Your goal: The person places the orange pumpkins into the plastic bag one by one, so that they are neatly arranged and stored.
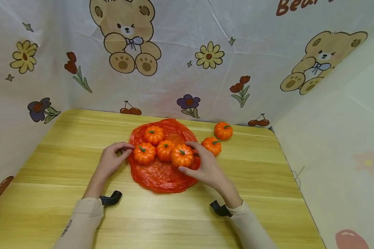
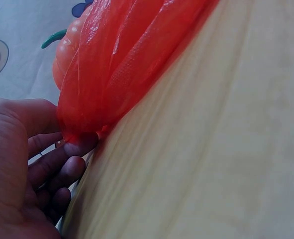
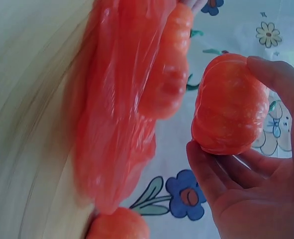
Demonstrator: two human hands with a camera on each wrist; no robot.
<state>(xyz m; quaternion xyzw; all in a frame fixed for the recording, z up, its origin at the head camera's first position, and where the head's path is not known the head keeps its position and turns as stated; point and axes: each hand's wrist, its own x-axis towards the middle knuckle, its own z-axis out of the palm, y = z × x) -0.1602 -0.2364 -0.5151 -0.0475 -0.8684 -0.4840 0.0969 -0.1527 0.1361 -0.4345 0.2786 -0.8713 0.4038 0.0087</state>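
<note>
A red plastic bag (image 1: 162, 176) lies spread on the table, its rim rolled outward. Three small orange toy pumpkins with green stems sit in it: one at the back (image 1: 153, 135), one at the left (image 1: 144, 153) and one in the middle (image 1: 165, 150). My left hand (image 1: 111, 158) pinches the bag's left edge; in the left wrist view the fingertips (image 2: 82, 145) are at the red film. Over the bag's right side, my right hand (image 1: 207, 166) grips another pumpkin (image 3: 231, 104) between thumb and fingers, raised above the bag in the right wrist view.
Two more pumpkins, one nearer (image 1: 211, 146) and one farther back (image 1: 223, 131), stand on the wooden table (image 1: 162, 224) right of the bag. A cloth printed with bears and flowers (image 1: 174, 41) hangs behind and along both sides of the table.
</note>
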